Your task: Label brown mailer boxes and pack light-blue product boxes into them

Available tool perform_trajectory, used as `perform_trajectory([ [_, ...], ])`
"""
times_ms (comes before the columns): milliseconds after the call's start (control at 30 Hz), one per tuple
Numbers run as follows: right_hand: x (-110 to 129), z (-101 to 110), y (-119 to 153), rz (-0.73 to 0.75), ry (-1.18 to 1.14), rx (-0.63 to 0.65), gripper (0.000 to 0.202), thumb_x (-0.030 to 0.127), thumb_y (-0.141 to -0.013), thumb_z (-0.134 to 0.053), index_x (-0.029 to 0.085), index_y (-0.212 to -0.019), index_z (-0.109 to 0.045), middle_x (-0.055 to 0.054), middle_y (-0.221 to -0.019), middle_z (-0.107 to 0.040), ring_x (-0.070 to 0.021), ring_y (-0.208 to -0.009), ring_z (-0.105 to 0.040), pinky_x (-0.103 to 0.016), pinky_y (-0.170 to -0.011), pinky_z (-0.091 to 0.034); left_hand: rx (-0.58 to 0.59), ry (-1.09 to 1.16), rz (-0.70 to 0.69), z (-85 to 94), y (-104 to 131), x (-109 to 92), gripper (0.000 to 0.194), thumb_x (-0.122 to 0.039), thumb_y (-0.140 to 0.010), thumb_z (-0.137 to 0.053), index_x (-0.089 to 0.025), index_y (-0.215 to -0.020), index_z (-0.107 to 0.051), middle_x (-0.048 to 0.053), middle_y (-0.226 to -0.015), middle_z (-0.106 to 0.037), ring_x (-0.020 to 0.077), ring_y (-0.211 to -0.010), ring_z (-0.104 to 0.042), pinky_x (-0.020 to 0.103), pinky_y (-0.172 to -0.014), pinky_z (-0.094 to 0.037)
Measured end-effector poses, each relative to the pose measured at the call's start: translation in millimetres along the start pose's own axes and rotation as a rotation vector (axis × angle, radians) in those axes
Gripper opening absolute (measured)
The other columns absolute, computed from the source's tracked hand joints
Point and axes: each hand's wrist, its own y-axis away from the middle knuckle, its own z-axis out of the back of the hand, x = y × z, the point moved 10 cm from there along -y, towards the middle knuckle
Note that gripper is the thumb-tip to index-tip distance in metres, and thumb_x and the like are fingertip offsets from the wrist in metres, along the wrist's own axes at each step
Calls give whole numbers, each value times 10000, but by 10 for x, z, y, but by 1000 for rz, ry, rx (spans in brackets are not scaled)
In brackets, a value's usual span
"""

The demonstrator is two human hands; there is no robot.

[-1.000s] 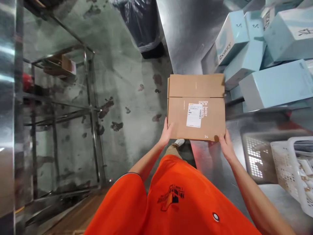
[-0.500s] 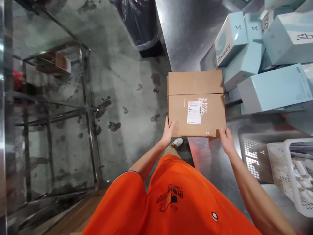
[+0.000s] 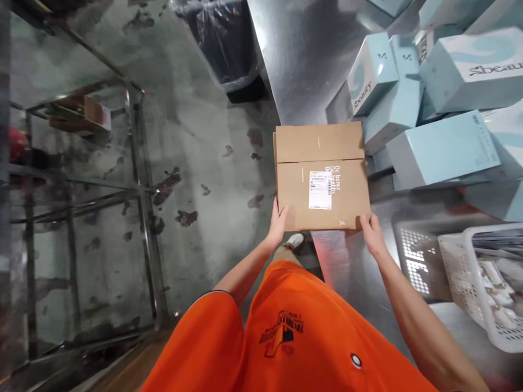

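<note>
A flattened brown cardboard box [image 3: 296, 188] with a crease across its upper part is held out in front of me. White print and a white shipping label [image 3: 320, 190] show on its face. My left hand [image 3: 278, 223] grips the lower left edge, thumb on top and fingers partly hidden beneath. At the lower right corner, my right hand [image 3: 371, 231] pinches the cardboard in the same way. The box overlaps the left edge of the metal table [image 3: 302, 71].
Light-blue boxes [image 3: 445, 149] are piled on the table to the right. Nearer me stands a white plastic basket [image 3: 461, 267] with small items inside. A bin with a black liner [image 3: 224, 43] stands beyond the box, and a metal rack [image 3: 143, 218] is at left.
The view has shifted slightly, so the surroundings sit a little further left in the picture. Both hands keep their hold on the cardboard box.
</note>
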Motion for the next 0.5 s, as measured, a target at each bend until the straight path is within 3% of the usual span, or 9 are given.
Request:
perform_trajectory([
  [200, 72, -23, -11, 45, 13, 42, 637, 713, -825, -525, 236, -1244, -573, -105, -1285, -639, -289, -1218, -564, -462, -1064, -442, -7, -35, -54, 29, -14, -13, 833, -505, -909, -607, -263, -1593, -198, 54, -1659, -289, 205, -1498, -341, 349, -1239, -266],
  [367, 362, 8, 54, 250, 111, 60, 578, 606, -886, -476, 213, -1306, -530, -135, -1311, -603, -304, -1223, -546, -504, -1083, -410, -2, -116, -32, 92, -39, -7, 866, -554, -914, -588, -317, -1607, -126, 24, -1666, -273, 207, -1525, -282, 366, -1253, -232],
  [500, 484, 95, 277, 358, 223, 6, 558, 590, -893, -469, 188, -1274, -530, -151, -1211, -606, -333, -1180, -521, -561, -1059, -397, -14, -208, -116, 172, 63, -101, 780, -549, -935, -558, -302, -1593, -221, 24, -1670, -264, 232, -1549, -214, 382, -1266, -199],
])
